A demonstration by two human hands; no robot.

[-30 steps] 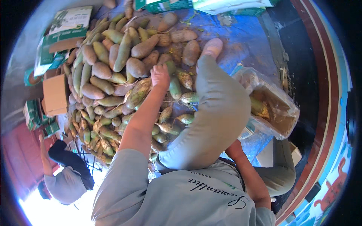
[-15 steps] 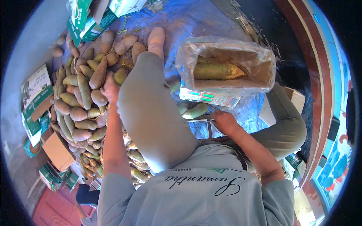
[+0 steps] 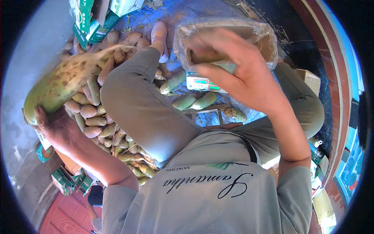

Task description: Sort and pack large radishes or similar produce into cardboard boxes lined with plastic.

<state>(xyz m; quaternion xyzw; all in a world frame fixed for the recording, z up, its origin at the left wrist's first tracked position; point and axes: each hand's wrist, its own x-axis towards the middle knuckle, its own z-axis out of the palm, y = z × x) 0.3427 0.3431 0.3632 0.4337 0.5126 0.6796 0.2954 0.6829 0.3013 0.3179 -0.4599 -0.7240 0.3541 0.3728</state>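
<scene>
My left hand is raised on the left, its fingers around the blunt end of a large green radish. The radish has brown blotches and a long thin root tail pointing to the right, and it hangs above the pile of radishes. My right hand is up in front of a plastic-lined cardboard box, thumb apart from the fingers, with nothing seen in it. Its fingertips blur with motion. The box rests on a scale with lit green displays. My hand hides most of the box's inside.
Several loose radishes lie on the blue sheet between my legs, beside a small metal-framed stool. Green and white cartons stand at the far left. A red surface and a person's arm show at the lower left.
My left hand has lifted from the pile with a green radish in it. My right hand has risen from beside the stool to the box. The whole view has shifted slightly.
</scene>
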